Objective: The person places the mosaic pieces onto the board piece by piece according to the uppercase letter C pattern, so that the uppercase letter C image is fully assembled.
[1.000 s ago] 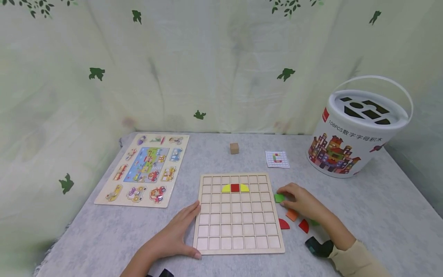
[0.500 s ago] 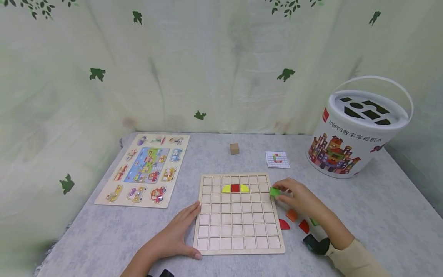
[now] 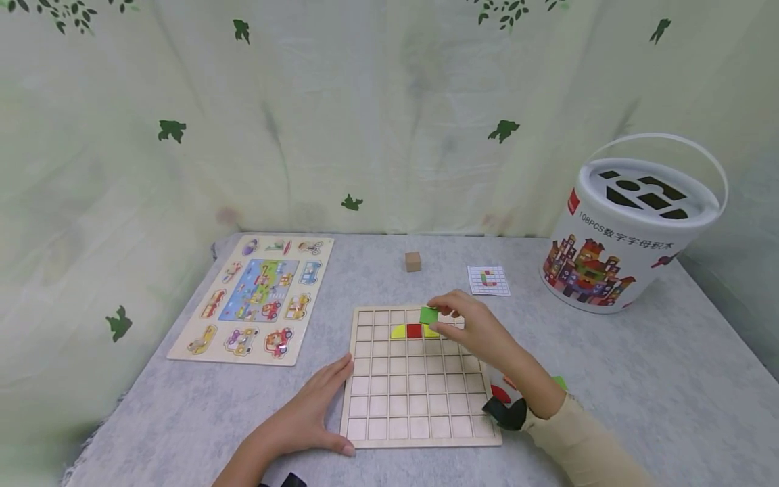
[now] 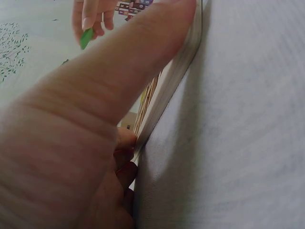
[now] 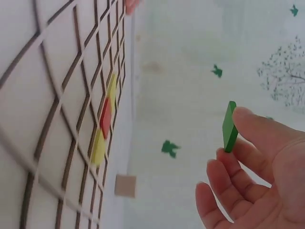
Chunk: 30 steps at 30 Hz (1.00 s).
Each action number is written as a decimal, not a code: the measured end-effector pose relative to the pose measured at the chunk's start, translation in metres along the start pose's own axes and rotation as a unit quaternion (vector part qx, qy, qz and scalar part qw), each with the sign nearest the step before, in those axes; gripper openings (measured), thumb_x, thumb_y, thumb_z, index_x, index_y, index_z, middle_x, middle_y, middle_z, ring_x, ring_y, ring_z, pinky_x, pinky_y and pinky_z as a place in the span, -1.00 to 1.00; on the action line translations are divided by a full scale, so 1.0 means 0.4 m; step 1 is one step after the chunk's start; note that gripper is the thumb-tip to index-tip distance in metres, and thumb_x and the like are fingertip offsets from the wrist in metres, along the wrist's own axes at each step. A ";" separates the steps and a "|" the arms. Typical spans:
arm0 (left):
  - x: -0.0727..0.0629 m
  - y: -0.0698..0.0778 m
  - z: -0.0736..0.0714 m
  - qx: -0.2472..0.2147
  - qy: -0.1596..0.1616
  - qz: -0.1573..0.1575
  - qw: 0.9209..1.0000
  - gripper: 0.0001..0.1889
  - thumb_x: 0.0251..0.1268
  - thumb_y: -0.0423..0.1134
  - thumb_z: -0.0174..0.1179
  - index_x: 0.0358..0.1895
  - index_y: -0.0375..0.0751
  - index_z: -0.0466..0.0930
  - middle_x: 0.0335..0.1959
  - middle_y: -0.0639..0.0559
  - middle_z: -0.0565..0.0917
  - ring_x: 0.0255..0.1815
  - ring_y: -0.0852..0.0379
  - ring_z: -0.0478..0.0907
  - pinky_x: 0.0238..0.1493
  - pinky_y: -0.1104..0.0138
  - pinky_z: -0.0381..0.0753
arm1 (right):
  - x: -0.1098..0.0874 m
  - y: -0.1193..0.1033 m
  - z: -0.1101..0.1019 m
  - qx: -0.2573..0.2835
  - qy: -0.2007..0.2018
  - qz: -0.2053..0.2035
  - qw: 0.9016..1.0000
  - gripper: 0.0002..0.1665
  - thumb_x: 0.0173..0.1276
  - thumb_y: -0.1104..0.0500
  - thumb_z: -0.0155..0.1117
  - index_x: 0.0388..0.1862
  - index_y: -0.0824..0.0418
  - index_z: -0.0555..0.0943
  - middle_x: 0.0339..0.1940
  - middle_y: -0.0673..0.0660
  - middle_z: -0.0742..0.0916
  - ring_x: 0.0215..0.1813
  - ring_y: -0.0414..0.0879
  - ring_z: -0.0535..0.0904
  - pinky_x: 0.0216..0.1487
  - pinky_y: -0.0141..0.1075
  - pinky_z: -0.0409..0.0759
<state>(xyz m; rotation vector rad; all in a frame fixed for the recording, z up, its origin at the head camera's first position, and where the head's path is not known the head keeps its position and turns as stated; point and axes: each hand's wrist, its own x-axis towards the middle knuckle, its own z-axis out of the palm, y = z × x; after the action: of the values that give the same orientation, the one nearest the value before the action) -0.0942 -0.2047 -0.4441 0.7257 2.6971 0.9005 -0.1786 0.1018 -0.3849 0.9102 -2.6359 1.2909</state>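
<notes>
My right hand (image 3: 465, 321) pinches a green square tile (image 3: 429, 315) between thumb and fingertips, above the upper part of a wooden grid board (image 3: 406, 408). In the right wrist view the green tile (image 5: 229, 127) is seen nearly edge-on, apart from the board. A red square (image 3: 414, 331) sits in the board's second row, with a yellow quarter-round piece (image 3: 398, 332) to its left and another to its right, partly behind the thumb. My left hand (image 3: 304, 412) rests against the board's left side, its thumb at the lower left corner.
Beside the board's right edge lie a red quarter-round piece (image 3: 500, 394) and a green piece (image 3: 560, 383); the right forearm partly hides others. Behind the board are a wooden cube (image 3: 412, 262) and a pattern card (image 3: 488, 281). A vehicle puzzle (image 3: 258, 291) lies left; a white bucket (image 3: 615, 237) stands right.
My right hand has lifted the green square from beside the board's right edge and carried it left over the board. The left hand has stayed in place.
</notes>
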 end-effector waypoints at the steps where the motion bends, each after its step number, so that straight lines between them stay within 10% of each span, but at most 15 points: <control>1: 0.000 0.000 0.000 0.001 0.000 0.000 1.000 0.30 -0.50 0.38 0.32 0.40 -0.23 -0.07 0.43 0.01 -0.10 0.38 -0.01 -0.15 0.27 0.02 -0.02 | 0.007 -0.003 0.012 0.004 0.000 0.002 1.000 -0.62 0.18 0.17 0.28 0.00 0.21 0.54 -0.17 -0.04 0.57 -0.15 -0.07 0.47 -0.14 -0.21 0.50; 14: 0.004 -0.001 0.001 0.008 0.001 -0.002 1.000 0.30 -0.51 0.40 0.31 0.41 -0.20 -0.08 0.43 0.03 -0.10 0.39 0.01 -0.15 0.28 0.05 -0.04 | 0.033 0.041 0.143 0.013 -0.089 0.045 0.995 -0.71 0.12 0.18 0.33 -0.16 0.20 0.57 -0.27 -0.05 0.55 -0.25 -0.18 0.43 -0.22 -0.34 0.47; 30: 0.003 0.001 -0.002 -0.004 0.000 -0.003 1.000 0.30 -0.50 0.37 0.34 0.40 -0.24 -0.07 0.42 -0.01 -0.09 0.38 -0.04 -0.15 0.28 0.00 -0.07 | 0.029 0.048 0.159 -0.031 -0.109 0.023 0.993 -0.73 0.20 0.18 0.25 -0.10 0.17 0.59 -0.21 -0.02 0.53 -0.25 -0.22 0.40 -0.21 -0.37 0.43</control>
<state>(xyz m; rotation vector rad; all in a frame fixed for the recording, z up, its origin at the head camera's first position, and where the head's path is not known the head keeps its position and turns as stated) -0.0954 -0.2041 -0.4435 0.7165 2.6923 0.9091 -0.1865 0.0581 -0.4358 1.0425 -2.8602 1.1727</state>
